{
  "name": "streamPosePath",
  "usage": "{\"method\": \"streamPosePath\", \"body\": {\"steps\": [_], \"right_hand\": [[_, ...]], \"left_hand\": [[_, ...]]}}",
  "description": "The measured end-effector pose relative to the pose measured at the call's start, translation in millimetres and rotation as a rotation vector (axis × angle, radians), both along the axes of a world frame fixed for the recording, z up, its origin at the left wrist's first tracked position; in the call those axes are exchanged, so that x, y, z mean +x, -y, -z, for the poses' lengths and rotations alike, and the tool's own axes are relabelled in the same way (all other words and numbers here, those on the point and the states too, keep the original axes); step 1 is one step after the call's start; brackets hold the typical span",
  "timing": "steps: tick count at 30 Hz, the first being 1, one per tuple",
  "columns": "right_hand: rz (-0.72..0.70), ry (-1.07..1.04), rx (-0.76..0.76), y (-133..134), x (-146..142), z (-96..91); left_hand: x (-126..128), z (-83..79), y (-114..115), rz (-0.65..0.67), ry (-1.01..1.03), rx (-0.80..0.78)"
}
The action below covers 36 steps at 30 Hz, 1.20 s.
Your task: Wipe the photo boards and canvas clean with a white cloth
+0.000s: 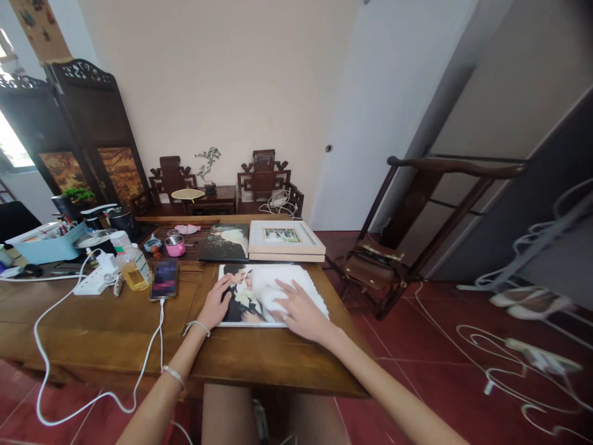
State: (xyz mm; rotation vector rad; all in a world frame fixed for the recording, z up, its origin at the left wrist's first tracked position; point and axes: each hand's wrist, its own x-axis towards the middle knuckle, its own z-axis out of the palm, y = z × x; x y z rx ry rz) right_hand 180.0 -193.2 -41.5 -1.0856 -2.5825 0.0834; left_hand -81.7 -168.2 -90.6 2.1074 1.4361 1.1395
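A photo album (264, 296) with a wedding picture on its face lies flat on the wooden table (278, 358) in front of me. Its left edge is under my left hand (217, 301), whose fingers are stretched out over the picture. My right hand (299, 309) rests with spread fingers on the white right part of the picture. Neither hand grips anything. Just behind the album lie a dark photo panel (225, 242) and, to its right, a stack of light picture frames (287, 241), the top one holding a small photo.
Left of the album are a phone (164, 279) on a white cable, a bottle of yellowish liquid (133, 267), a pink cup (175, 245), a power strip (95, 279) and a light-blue box (49, 241) of pens. A wooden chair (393, 247) holding a brown bag stands right.
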Motion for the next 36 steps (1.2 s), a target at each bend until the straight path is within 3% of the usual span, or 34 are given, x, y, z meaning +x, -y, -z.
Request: {"method": "streamPosePath", "body": {"steps": [4,7,10,16,18,21,26,29,31,36], "right_hand": [[-0.107,0.011,-0.064,53.5,8.0,-8.1],[-0.134,0.022,-0.095,65.8,13.0,-13.0],[-0.076,0.016,-0.084,44.0,15.5,-11.0],[0.13,-0.012,0.012,-38.9,9.0,2.7],[0.155,-0.013,0.021,-48.3,4.8,4.4],[0.124,-0.006,0.02,-30.4,1.6,4.3],[-0.071,0.0,-0.037,43.9,6.9,-2.5],[-0.129,0.006,-0.074,65.1,12.3,-7.4],[-0.105,-0.008,-0.082,56.8,15.5,-8.0],[0.059,-0.046,-0.03,-1.1,15.8,0.1]], "left_hand": [[-1.3,-0.8,-0.2,0.032,0.006,-0.009],[-2.9,-2.9,-0.2,0.063,0.0,-0.026],[-4.3,-5.5,-0.1,0.086,-0.002,-0.038],[-5.2,-8.6,1.5,0.1,-0.007,-0.041],[-4.6,-8.9,2.2,0.098,-0.003,-0.037],[-2.9,-9.1,2.6,0.074,0.005,-0.04],[-0.6,-8.5,1.7,0.057,0.002,-0.036],[-0.3,-8.5,1.8,0.058,0.003,-0.031],[-0.5,-9.3,2.4,0.064,0.009,-0.027],[-1.1,-11.7,4.0,0.064,0.02,-0.022]]}}
